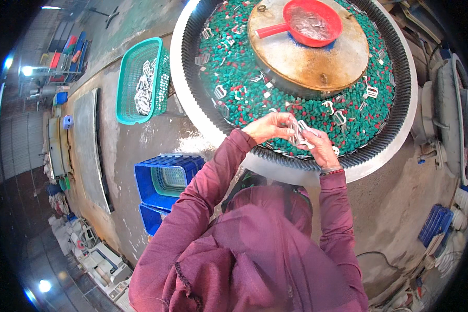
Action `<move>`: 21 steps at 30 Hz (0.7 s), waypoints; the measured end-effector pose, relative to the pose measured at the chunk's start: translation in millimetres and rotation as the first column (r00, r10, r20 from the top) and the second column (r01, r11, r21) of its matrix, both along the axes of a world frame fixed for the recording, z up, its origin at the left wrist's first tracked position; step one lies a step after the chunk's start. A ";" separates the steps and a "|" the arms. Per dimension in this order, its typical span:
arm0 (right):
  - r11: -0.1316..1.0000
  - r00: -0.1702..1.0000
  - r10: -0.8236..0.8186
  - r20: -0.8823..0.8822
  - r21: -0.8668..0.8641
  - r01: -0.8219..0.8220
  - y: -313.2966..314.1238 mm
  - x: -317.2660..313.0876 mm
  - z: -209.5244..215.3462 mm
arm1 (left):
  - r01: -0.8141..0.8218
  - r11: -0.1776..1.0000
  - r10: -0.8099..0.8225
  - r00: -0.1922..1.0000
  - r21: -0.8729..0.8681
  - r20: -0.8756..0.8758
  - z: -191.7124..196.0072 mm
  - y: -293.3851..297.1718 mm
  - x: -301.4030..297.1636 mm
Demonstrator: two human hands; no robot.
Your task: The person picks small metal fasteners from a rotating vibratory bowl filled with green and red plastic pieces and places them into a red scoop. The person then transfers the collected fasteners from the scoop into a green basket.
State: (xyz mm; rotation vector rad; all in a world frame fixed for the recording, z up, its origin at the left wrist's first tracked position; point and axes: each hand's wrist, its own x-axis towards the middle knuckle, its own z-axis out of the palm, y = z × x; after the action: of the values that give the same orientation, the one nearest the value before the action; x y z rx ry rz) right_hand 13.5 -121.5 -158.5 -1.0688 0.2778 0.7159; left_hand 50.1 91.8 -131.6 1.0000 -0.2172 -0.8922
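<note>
Both my hands are together over the near rim of a round tumbling bowl point(179, 49). Green and red polishing chips point(275, 106) fill it, with silver metal buckle-like parts point(340, 117) scattered among them. My left hand point(268, 126) pinches one side of a small bunch of flat silver metal parts point(299, 133) with thumb and fingers. My right hand point(322, 148) closes round the other side of the bunch. Fingers cover some of the parts, so their exact shape is partly hidden.
A red pan point(273, 30) holding small metal pieces sits on the bowl's round centre lid point(296, 65). To the left, a green basket point(120, 99) contains more silver parts. Blue crates point(143, 187) stand on the wet floor near my left arm. Another blue crate point(436, 224) lies far right.
</note>
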 end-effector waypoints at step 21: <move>0.998 0.988 0.020 -0.152 0.064 -0.010 26.7 12.5 -21.4 | -0.244 -0.203 -0.244 0.950 0.948 0.192 -155.3 152.0 84.5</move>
State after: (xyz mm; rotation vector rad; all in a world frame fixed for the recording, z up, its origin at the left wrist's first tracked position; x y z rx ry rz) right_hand 26.0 -94.8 -179.9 -0.9589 0.3763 0.8163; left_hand 134.5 243.7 -286.9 2.8096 0.4016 -0.7608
